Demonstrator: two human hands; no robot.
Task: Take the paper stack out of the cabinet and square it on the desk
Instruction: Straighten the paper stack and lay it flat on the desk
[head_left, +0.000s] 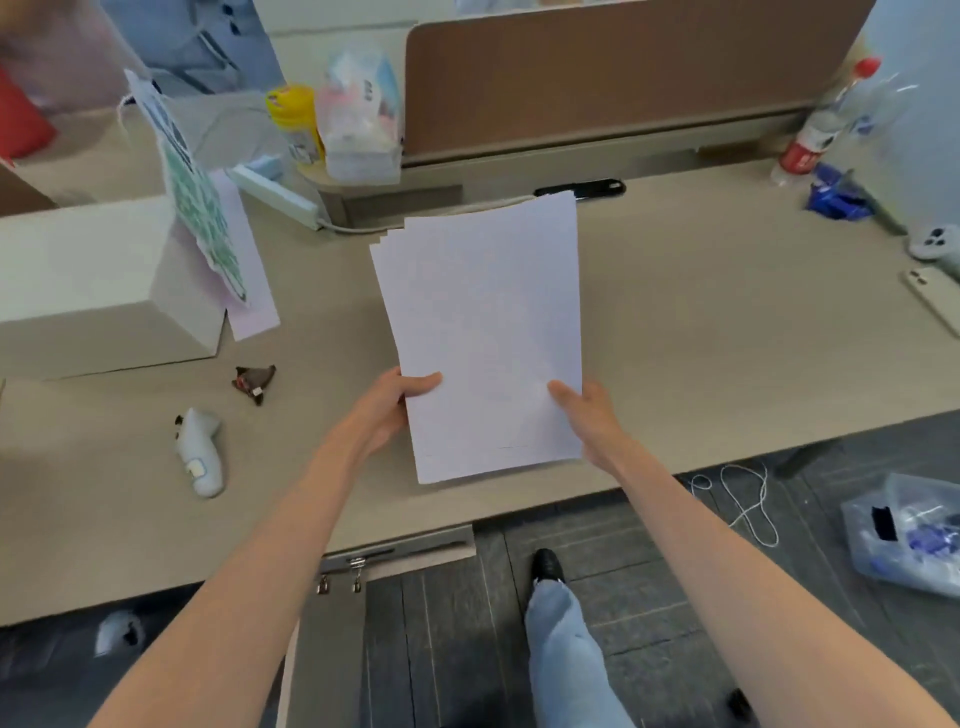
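Note:
A white paper stack (483, 332) is held over the middle of the beige desk (727, 338). Its sheets are fanned slightly at the top left corner. My left hand (389, 410) grips the stack's lower left edge, thumb on top. My right hand (587, 415) grips the lower right edge, thumb on top as well. Below the desk's front edge the cabinet (374, 564) shows its top edge with keys hanging from the lock. I cannot tell whether the stack touches the desk.
A white box (93, 291) with a paper bag (197, 202) leaning on it stands at left. A white controller (200, 452) and a dark wrapper (254, 382) lie near the left front. A brown partition (597, 73), a bottle (826, 119) and a phone (935, 301) are behind and right.

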